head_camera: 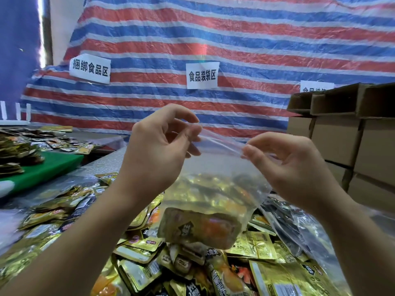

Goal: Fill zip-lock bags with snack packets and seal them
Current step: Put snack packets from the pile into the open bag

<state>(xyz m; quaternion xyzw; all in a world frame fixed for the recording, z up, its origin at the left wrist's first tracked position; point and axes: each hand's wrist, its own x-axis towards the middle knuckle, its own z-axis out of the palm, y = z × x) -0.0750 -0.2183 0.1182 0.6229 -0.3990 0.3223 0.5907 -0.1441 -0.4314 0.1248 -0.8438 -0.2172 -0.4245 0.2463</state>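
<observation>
A clear zip-lock bag (215, 167) hangs in the air in front of me, its lower part filled with gold and orange snack packets (203, 221). My left hand (158, 150) pinches the left end of the bag's zip strip between thumb and fingers. At the right end of the strip my right hand (286, 165) pinches it the same way. The strip runs taut between the two hands. Beneath the bag lies a heap of loose gold snack packets (149, 263) on the table.
More clear bags (299, 231) lie on the heap at the right. Stacked cardboard boxes (346, 135) stand at the right. A green board (42, 167) with more packets is at the left. A striped tarp (213, 39) with paper labels hangs behind.
</observation>
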